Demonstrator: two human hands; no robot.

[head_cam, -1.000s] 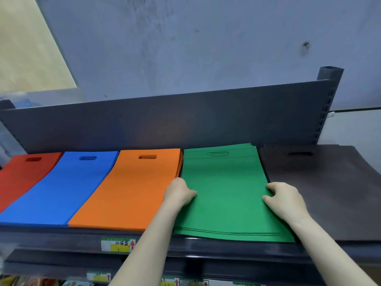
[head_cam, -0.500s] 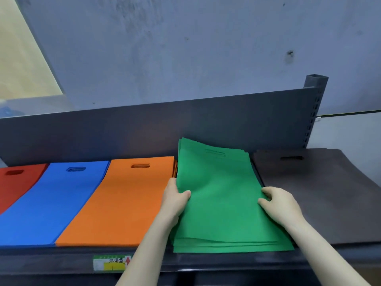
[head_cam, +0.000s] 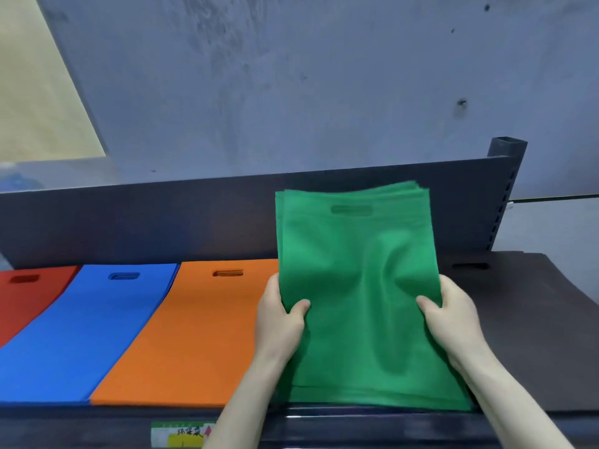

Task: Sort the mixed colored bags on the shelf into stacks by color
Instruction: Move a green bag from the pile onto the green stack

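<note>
Shelf (head_cam: pixel 389 426) of dark metal carries five bag stacks in a row, left to right: red (head_cam: pixel 26 303), blue (head_cam: pixel 81 335), orange (head_cam: pixel 194 335), green (head_cam: pixel 356 303), black (head_cam: pixel 534 335). All lie flat except the green stack, which is tilted up at its far end, near edge low at the shelf front, between orange and black. Left hand (head_cam: pixel 278 322) holds its left edge, right hand (head_cam: pixel 453 319) its right edge. Each grip is closed on the stack, thumb on top. Dark back panel (head_cam: pixel 162 222) rises behind the row, with a perforated post (head_cam: pixel 505 176) at its right end. Scuffed grey wall (head_cam: pixel 291 92) stands behind. A label (head_cam: pixel 181 435) sits on the shelf lip.
</note>
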